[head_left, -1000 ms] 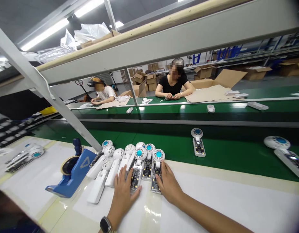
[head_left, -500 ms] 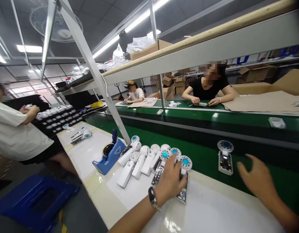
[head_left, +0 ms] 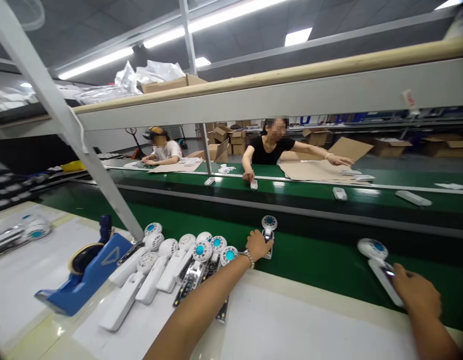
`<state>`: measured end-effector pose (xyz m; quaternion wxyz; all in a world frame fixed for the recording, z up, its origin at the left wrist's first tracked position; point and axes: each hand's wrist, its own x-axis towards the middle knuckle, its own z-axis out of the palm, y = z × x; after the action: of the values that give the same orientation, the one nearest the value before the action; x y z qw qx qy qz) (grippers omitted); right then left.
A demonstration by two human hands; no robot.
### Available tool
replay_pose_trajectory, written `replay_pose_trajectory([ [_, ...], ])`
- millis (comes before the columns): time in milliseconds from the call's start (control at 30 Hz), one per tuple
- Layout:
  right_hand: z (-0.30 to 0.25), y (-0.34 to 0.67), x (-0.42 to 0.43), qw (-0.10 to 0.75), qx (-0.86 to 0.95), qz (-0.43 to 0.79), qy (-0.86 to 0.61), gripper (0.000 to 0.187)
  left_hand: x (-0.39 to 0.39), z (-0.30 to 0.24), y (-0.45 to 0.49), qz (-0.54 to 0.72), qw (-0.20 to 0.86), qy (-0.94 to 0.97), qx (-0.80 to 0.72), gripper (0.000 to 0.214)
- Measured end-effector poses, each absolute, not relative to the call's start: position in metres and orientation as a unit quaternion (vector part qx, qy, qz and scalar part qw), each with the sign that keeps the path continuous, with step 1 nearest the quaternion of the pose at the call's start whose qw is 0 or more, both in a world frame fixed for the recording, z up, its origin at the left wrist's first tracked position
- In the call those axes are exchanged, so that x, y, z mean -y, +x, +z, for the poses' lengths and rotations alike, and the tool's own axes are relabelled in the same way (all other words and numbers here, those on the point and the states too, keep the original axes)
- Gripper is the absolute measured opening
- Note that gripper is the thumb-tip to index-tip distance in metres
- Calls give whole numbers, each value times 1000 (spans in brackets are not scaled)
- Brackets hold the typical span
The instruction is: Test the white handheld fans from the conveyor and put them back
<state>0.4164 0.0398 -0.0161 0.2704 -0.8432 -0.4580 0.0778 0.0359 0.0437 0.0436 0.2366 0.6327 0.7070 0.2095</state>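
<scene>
Your left hand (head_left: 259, 245) lies over the handle of a white device (head_left: 269, 223) on the green belt (head_left: 314, 260); your right hand (head_left: 419, 292) touches a second device (head_left: 383, 278) farther right. You cannot tell whether either is clamped on. Other devices (head_left: 151, 280) lie on the surface (head_left: 310, 322) beside the blue tape dispenser (head_left: 86, 282).
</scene>
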Motion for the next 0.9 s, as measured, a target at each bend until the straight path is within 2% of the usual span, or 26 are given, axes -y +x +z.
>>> replay_pose_trajectory([
  [67, -9, 414, -44, 220, 422, 150, -867, 53, -56, 41, 37, 205, 257, 615, -717, 47],
  [167, 1, 399, -45, 166, 463, 240, -837, 51, -71, 41, 38, 210, 298, 584, -725, 48],
  [300, 7, 368, -40, 157, 541, 213, -799, 49, -78, 46, 43, 227, 406, 543, -699, 45],
  [400, 9, 344, -37, 207, 572, 176, -774, 48, -62, 52, 49, 252, 509, 515, -643, 37],
  [467, 12, 327, -34, 297, 538, 213, -760, 47, -41, 57, 50, 273, 561, 502, -599, 39],
  [567, 17, 294, -28, 474, 410, 373, -684, 47, 3, 61, 46, 321, 627, 480, -523, 45],
  [633, 20, 269, -18, 537, 339, 499, -589, 45, 35, 60, 41, 374, 693, 420, -451, 43],
  [767, 25, 228, 12, 506, 318, 668, -444, 36, 86, 42, 36, 443, 762, 256, -396, 29],
  [900, 20, 211, 46, 456, 319, 746, -366, 40, 106, 25, 32, 485, 726, 228, -430, 37],
])
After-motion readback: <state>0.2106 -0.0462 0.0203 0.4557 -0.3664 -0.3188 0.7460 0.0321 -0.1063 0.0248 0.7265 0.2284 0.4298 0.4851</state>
